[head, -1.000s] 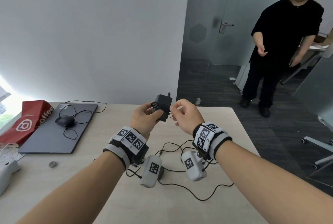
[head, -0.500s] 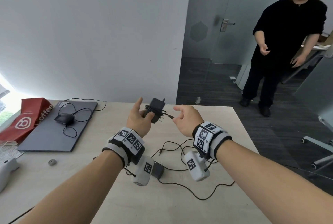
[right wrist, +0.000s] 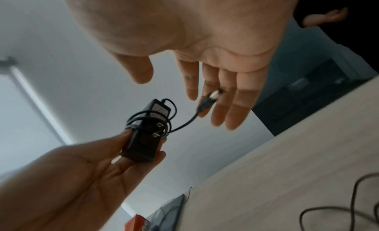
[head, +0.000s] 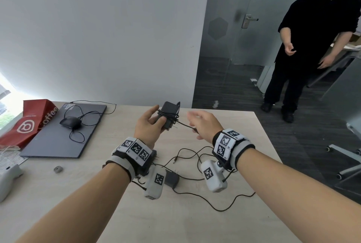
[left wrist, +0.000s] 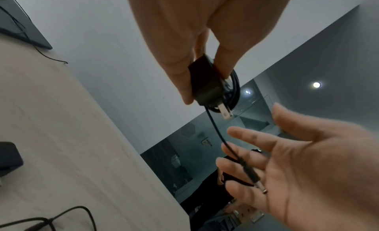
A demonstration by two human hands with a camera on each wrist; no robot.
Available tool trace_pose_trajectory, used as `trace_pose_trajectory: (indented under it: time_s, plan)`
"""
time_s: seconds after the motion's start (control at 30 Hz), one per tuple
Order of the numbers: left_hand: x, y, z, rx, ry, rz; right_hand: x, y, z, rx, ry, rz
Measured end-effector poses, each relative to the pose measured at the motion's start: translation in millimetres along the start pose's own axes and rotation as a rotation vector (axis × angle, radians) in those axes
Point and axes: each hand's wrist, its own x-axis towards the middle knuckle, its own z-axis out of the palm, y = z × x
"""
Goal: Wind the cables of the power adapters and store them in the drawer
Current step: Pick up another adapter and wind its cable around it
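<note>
Your left hand (head: 149, 126) pinches a small black boxy power adapter (head: 169, 113) between thumb and fingers, holding it up in the air above the pale wood-grain counter (head: 195, 221), with its metal prongs pointing toward your right hand. Its thin black cable (left wrist: 234, 85) is already wrapped in several loops around the body, and a short free tail runs from the loops to a black barrel plug with a metal tip (left wrist: 253, 176). Your right hand (head: 205, 125) is spread, fingers straight and slightly apart, palm turned toward the adapter; the barrel plug lies across those fingers, and nothing is curled around it. On the counter below your wrists lies a second black power adapter (head: 172, 178), its prongs up, with its long black cable (head: 214, 201) sprawled loose in open curves toward the counter's right edge. Farther left sits a closed grey laptop (head: 58, 137) carrying a black wired mouse (head: 70, 122), beside a red paper bag with white lettering (head: 29, 123). A small grey ring-shaped piece (head: 58, 169) rests on the counter near the laptop's front edge. A person in black clothing (head: 312, 33) stands on the dark floor beyond the counter.
</note>
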Motion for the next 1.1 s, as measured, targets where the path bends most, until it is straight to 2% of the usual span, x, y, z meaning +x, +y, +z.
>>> trace_pose_trajectory:
  time_s: [0.1, 0.17, 0.3, 0.4, 0.47, 0.57, 0.63, 0.8, 0.9, 1.0, 1.1]
  plan:
    - [-6, 6, -5, -0.036, -0.080, -0.013, 2, -8, 3, 0.193, -0.073, 0.100]
    - [-8, 7, -12, -0.021, -0.111, -0.010, 3, -9, 10, 0.182, -0.171, 0.120]
    - [-11, 5, -35, -0.021, -0.123, -0.028, 3, -8, 36, -0.019, -0.287, 0.015]
    - [-13, 1, -53, -0.029, -0.170, -0.046, 0, -12, 59, 0.067, -0.306, -0.034]
    - [-13, -4, -63, 0.002, -0.177, -0.034, -1, -17, 74, 0.140, -0.290, -0.014]
    - [-14, -11, -78, 0.154, -0.135, 0.026, -4, -23, 93, 0.040, -0.215, 0.025]
    - [-14, -16, -88, 0.235, -0.122, 0.065, -7, -22, 106, -0.092, -0.149, 0.009]
    - [-21, -25, -100, 0.366, -0.067, 0.155, -14, -15, 125, -0.224, -0.060, -0.011]
    - [-29, -31, -104, 0.341, 0.006, 0.162, -25, -14, 136, -0.327, -0.052, -0.045]
    - [-39, -37, -104, 0.324, 0.109, 0.194, -36, -11, 145, -0.454, -0.047, -0.140]
    - [-52, -40, -104, 0.249, 0.192, 0.203, -44, -6, 144, -0.404, -0.072, -0.209]
